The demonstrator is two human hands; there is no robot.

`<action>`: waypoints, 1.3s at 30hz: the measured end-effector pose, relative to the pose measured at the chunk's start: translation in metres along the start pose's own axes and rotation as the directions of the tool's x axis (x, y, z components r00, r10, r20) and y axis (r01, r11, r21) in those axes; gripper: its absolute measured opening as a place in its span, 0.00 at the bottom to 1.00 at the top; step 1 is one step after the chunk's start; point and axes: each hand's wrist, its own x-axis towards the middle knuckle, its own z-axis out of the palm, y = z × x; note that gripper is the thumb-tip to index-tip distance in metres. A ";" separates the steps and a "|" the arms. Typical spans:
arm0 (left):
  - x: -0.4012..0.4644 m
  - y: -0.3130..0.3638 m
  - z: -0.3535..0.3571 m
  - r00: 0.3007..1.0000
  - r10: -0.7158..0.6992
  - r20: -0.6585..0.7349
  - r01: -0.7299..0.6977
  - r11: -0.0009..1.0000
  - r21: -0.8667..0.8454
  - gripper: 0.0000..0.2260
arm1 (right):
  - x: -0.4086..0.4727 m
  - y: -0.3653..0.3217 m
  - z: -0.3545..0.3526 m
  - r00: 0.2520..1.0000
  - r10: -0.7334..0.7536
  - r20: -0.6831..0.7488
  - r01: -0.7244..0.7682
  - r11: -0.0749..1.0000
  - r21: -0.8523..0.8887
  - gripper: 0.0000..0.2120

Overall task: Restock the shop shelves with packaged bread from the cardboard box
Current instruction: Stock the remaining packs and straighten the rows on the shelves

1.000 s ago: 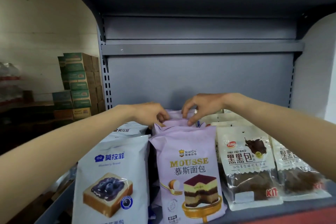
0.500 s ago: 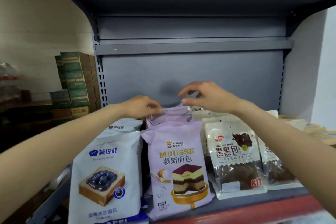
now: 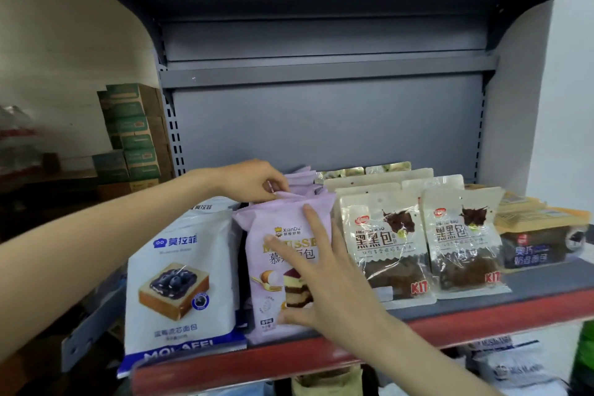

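Note:
A row of lilac mousse bread packs (image 3: 273, 235) stands on the grey shelf (image 3: 530, 286) with a red front lip. My left hand (image 3: 254, 182) pinches the top edge of a pack behind the front one. Over the face of the front lilac pack lies my right hand (image 3: 318, 280), fingers spread and flat against it. Left of them stands a white blueberry bread pack (image 3: 180, 273). To the right stand clear packs of dark bread (image 3: 385, 244). The cardboard box is out of view.
Dark flat bread packs (image 3: 540, 244) lie at the shelf's right end. The grey back panel (image 3: 321, 125) and an upper shelf rail close the space above. Green and brown cartons (image 3: 135, 132) are stacked beyond the left upright. More packets sit on the shelf below (image 3: 508, 363).
My right hand has dropped from the pack tops at the back and now lies flat on the front lilac pack. My left hand stays at the top edges. The view has moved back.

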 end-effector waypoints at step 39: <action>-0.051 0.031 0.037 0.999 -0.042 0.000 0.036 0.860 0.510 0.62 | 0.009 -0.016 0.036 0.980 0.151 -0.129 -0.190 0.904 -0.383 0.56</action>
